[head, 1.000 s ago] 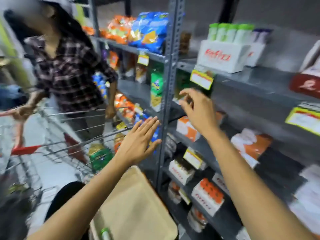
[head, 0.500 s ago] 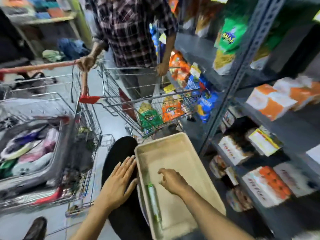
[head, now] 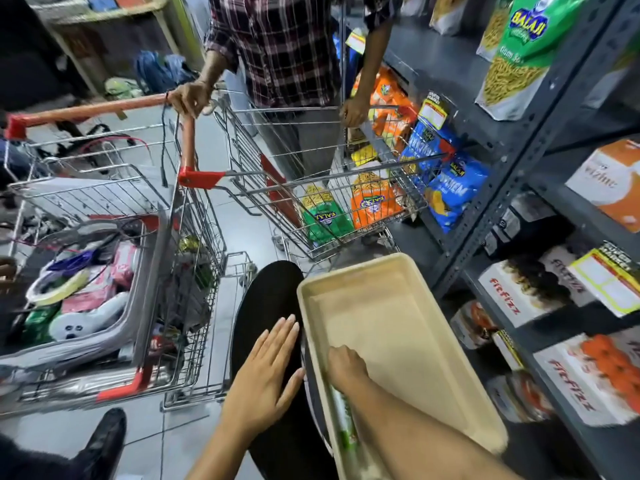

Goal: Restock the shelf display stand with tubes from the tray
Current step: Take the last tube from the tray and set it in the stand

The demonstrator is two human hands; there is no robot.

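A shop aisle is crowding the tray (head: 446, 344). The right hand (head: 346, 370) is covering the green tube (head: 344, 424) along its left wall, grip unclear; left hand (head: 266, 372) is lying flat, fingers spread. Pinching mid-tube should lift it cleanly.

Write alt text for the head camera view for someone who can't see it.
A right hand reaches into a beige tray over a green tube; the left hand lies flat beside it. Ahead, a person in a plaid shirt stands between two shopping carts, beside grey shelves.
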